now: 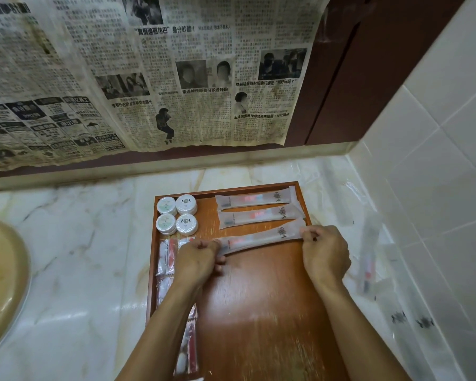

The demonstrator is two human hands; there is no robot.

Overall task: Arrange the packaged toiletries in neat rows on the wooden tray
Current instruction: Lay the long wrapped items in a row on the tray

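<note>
A wooden tray point(259, 292) lies on the marble counter. Two long frosted toothbrush packets point(254, 199) point(259, 215) lie in rows at its far right. A third toothbrush packet point(261, 239) is stretched just below them: my left hand point(198, 257) pinches its left end and my right hand point(323, 251) pinches its right end. Round white soap packs point(177, 214), several, sit in a square at the far left corner. Small clear packets with red items point(167, 257) line the tray's left edge, partly hidden by my left arm.
More clear packets point(368, 265) lie on the marble counter point(80, 257) right of the tray, by the tiled wall point(437, 188). A beige basin point(3, 284) sits at the left. Newspaper point(149, 72) hangs over the dark cabinet behind.
</note>
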